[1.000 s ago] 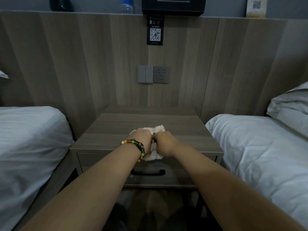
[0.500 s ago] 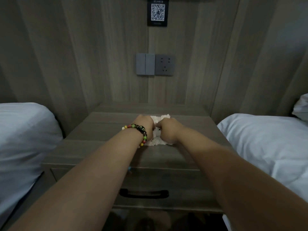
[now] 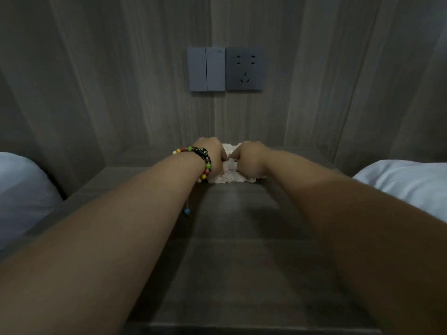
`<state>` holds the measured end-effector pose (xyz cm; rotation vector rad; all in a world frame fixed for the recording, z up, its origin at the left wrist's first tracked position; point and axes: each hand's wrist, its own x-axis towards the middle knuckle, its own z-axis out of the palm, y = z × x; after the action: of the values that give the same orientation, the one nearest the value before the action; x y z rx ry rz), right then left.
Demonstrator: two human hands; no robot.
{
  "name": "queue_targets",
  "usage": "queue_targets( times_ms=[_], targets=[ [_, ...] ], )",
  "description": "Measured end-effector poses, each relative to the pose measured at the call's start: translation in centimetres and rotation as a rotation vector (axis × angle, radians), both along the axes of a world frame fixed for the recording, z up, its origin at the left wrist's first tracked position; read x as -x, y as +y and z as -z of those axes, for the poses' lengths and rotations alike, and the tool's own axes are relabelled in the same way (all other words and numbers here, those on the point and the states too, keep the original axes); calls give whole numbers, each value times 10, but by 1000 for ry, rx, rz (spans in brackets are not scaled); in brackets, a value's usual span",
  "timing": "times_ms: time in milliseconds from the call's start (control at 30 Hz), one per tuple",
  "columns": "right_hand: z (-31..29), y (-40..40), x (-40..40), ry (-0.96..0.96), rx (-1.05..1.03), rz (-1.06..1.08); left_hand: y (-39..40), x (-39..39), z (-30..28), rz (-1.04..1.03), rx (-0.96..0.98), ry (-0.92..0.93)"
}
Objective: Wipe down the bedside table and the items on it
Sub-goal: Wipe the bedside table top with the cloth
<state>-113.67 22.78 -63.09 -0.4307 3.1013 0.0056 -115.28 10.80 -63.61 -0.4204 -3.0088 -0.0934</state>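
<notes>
Both hands sit side by side at the far edge of the worktop (image 3: 242, 238), by the wall panel. My left hand (image 3: 212, 155) and right hand (image 3: 249, 160) each have fingers curled, the grip bunching a white cloth (image 3: 227, 176) that lies on the worktop. A beaded bracelet (image 3: 202, 157) circles the left wrist.

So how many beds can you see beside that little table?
2: one white bed at the left edge, one at the right, either side of the bedside table. Both are only partly in view.
</notes>
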Motion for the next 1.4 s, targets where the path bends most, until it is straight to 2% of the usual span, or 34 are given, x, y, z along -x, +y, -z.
queue_targets(
  times_ms=[233,533,733,900,1067,1267,1400],
  targets=[
    [1,-6,52,6,14,76,2,56,0,-9,50,20],
    [-5,-23,59,7,-28,126,-17,64,4,54,-48,96],
    [-2,-62,50,0,-66,44,-47,48,0,-14,131,119],
    [10,-92,42,-30,50,37,-75,19,-3,-67,197,64],
    [13,-91,2,-28,123,-7,-80,-26,-9,-102,174,18],
    [22,-82,-76,23,210,-87,-80,-93,-10,-73,185,-63],
    [24,-82,-127,24,218,-106,-85,-140,-10,-15,204,-48]
  ],
)
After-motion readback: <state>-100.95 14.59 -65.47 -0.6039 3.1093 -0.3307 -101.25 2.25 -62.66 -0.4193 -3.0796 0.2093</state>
